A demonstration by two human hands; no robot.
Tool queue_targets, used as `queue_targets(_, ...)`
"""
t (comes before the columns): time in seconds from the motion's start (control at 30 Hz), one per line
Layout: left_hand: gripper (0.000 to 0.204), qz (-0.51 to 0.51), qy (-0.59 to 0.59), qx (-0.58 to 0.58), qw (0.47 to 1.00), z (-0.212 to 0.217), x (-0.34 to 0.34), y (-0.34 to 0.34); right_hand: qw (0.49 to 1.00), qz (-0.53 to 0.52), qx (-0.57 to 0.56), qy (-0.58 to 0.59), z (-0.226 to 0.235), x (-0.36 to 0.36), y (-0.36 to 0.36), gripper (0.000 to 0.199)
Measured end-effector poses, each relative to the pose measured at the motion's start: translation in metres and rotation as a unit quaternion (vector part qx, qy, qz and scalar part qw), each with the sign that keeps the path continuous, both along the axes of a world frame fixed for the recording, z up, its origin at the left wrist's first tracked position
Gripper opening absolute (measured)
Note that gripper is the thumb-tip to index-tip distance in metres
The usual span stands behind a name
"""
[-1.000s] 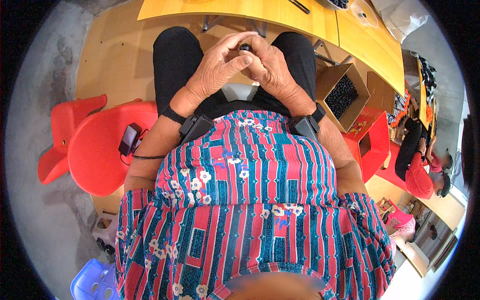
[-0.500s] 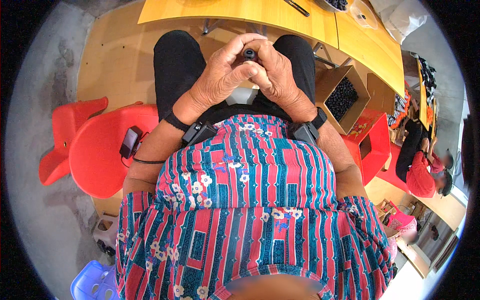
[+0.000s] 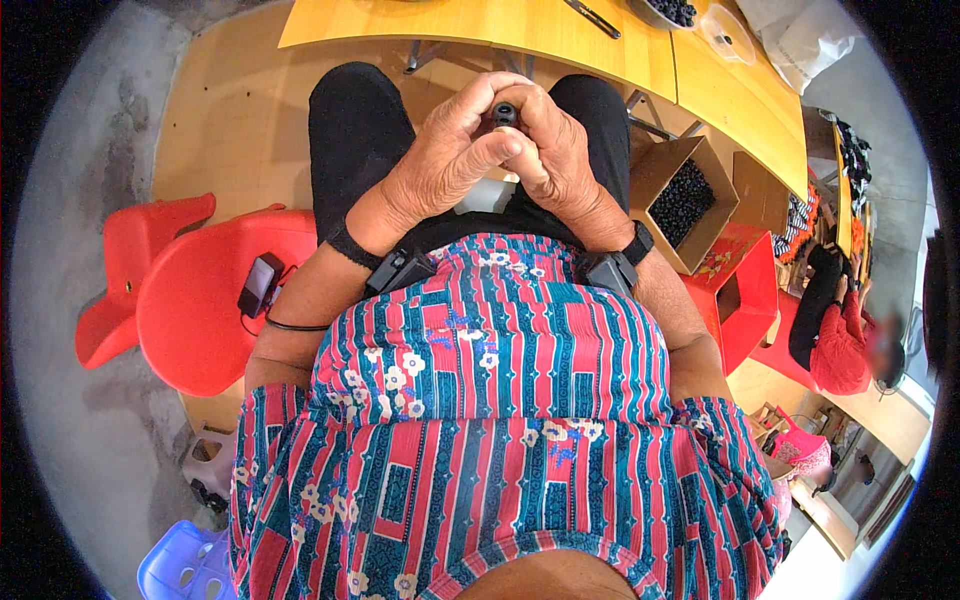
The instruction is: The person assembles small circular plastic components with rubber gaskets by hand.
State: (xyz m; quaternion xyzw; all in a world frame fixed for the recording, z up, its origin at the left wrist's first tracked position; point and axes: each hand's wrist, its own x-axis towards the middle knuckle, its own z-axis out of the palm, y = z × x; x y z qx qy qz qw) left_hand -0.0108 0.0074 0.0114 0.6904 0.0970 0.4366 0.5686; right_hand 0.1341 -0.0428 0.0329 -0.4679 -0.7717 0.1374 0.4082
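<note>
Both forearms rise from the lower edge and meet over the lap, wrists bent inward, each wrist carrying a black band with a small black box. Left hand curled, fingers folded over toward the right, thumb laid across the front and touching the right hand. Right hand curled likewise, its fingers wrapped from the other side, knuckles up. The two hands press together and close around a small black part, which shows only at the top of the clasp, between the fingertips of both hands; its lower portion is hidden inside the grip. Both hands are closed on it; which fingers bear the load cannot be told. Just right of the right wrist stands an open box of dark pieces. Beyond the fingertips runs a yellow table. Left of the left forearm, a red chair, apart from the hands.
</note>
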Motion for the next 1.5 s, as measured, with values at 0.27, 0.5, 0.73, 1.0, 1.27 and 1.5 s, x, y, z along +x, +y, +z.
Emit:
queue_targets(0.27, 0.063, 0.027, 0.065, 0.017, 0.997, 0.009, -0.003, -0.004, 0.995, -0.025, -0.062, 0.077, -0.001, -0.006, -0.003, 0.033)
queue_targets(0.5, 0.059, 0.031, 0.056, -0.006, 0.998, 0.002, -0.003, -0.004, 0.976, -0.039, -0.131, 0.168, -0.007, -0.012, -0.004, 0.026)
queue_targets(0.73, 0.036, 0.021, -0.058, -0.154, 0.986, -0.008, 0.004, -0.003, 0.772, 0.045, -0.352, 0.527, -0.004, -0.005, 0.007, 0.033)
queue_targets(1.0, 0.019, 0.168, 0.054, -0.025, 0.984, -0.012, 0.003, 0.005, 0.64, 0.056, -0.445, 0.624, -0.011, 0.0, 0.005, 0.029)
queue_targets(1.27, 0.016, 0.188, 0.086, -0.048, 0.977, -0.016, 0.003, 0.005, 0.618, 0.041, -0.472, 0.627, -0.014, 0.001, 0.007, 0.024)
queue_targets(1.5, 0.014, 0.199, 0.128, -0.038, 0.971, -0.017, 0.002, 0.005, 0.611, 0.025, -0.486, 0.624, -0.015, 0.001, 0.008, 0.023)
